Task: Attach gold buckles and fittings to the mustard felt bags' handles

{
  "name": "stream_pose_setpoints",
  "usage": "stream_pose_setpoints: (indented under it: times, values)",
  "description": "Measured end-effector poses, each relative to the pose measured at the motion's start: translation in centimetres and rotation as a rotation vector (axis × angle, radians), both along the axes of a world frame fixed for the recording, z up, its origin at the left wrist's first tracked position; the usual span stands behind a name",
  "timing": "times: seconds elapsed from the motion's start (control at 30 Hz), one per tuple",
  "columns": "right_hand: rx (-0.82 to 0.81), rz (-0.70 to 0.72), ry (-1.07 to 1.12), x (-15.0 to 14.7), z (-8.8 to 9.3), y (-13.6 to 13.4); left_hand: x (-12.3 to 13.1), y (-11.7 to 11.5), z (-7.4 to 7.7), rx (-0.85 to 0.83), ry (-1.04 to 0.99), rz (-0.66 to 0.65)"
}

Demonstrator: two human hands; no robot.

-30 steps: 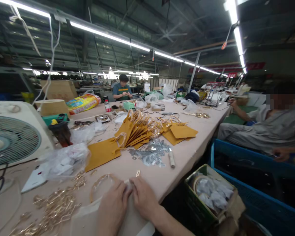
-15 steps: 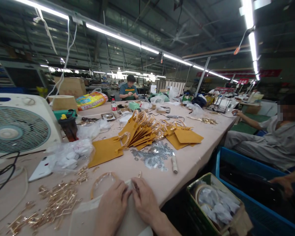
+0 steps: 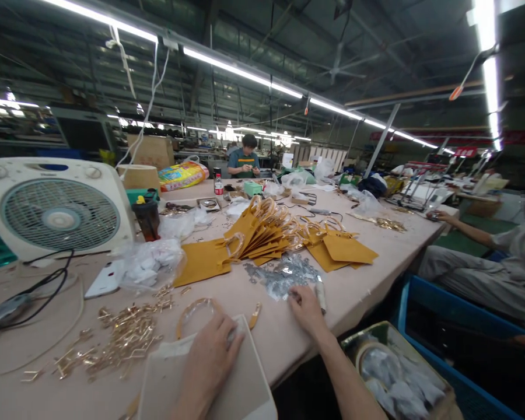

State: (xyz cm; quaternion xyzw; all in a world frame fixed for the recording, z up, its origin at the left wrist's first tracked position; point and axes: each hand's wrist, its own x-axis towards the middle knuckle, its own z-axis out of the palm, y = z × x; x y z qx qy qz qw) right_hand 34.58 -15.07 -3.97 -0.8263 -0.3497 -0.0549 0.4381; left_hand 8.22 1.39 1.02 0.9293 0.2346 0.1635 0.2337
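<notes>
In front of me lies a flat pale panel (image 3: pixel 245 388), with a curved tan handle (image 3: pixel 188 312) at its far edge. My left hand (image 3: pixel 212 359) rests over the panel's upper part, its fingers bent round the edge near the handle. My right hand (image 3: pixel 305 306) reaches to the near edge of a pile of thin grey metal pieces (image 3: pixel 284 274). Its thumb and fingertips are pinched together; anything between them is too small to make out. Just beside that hand stands a pale-handled tool (image 3: pixel 321 294). A short tan strap end (image 3: pixel 255 316) shows beyond the panel.
Gold-coloured metal fittings (image 3: pixel 122 335) lie loose at left, near a white fan (image 3: pixel 59 213). Mustard panels with wrapped handles (image 3: pixel 258 236) are stacked mid-table. An open box (image 3: pixel 389 364) and a blue crate (image 3: pixel 455 335) stand at right. Two co-workers sit around the table.
My right hand has left the panel's edge and moved forward and right to the grey metal pieces. My left hand stays on the panel. The view has turned a little to the left.
</notes>
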Motion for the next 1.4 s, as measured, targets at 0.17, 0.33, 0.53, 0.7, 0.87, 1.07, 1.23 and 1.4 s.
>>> stream_pose_setpoints:
  times: [0.17, 0.33, 0.53, 0.7, 0.87, 1.07, 1.23, 1.4]
  values:
    - [-0.082, 0.019, -0.018, 0.3, 0.2, 0.3, 0.0, 0.4, -0.3, -0.052, -0.032, -0.007]
    - [-0.14, 0.019, -0.024, 0.6, 0.2, 0.5, 0.1, 0.7, -0.4, -0.082, -0.027, 0.007]
    - [-0.194, 0.047, -0.056, 0.5, 0.4, 0.6, 0.2, 0.7, 0.1, -0.108, 0.001, 0.017]
    - [-0.191, 0.058, -0.063, 0.4, 0.7, 0.5, 0.3, 0.9, 0.0, -0.116, 0.007, 0.005]
    - [-0.201, 0.048, -0.079, -0.4, 0.6, 0.4, 0.3, 1.0, -0.3, -0.111, -0.013, 0.002]
    - [-0.213, 0.054, -0.09, -1.1, 0.7, 0.3, 0.4, 0.9, 0.0, -0.118, -0.003, 0.012]
    - [-0.155, 0.045, -0.076, -1.3, 1.1, 0.4, 0.3, 1.0, 0.0, -0.125, -0.018, -0.001]
    - [-0.041, 0.069, -0.008, -1.7, 0.7, 0.2, -0.1, 1.1, 0.3, -0.166, -0.03, 0.004]
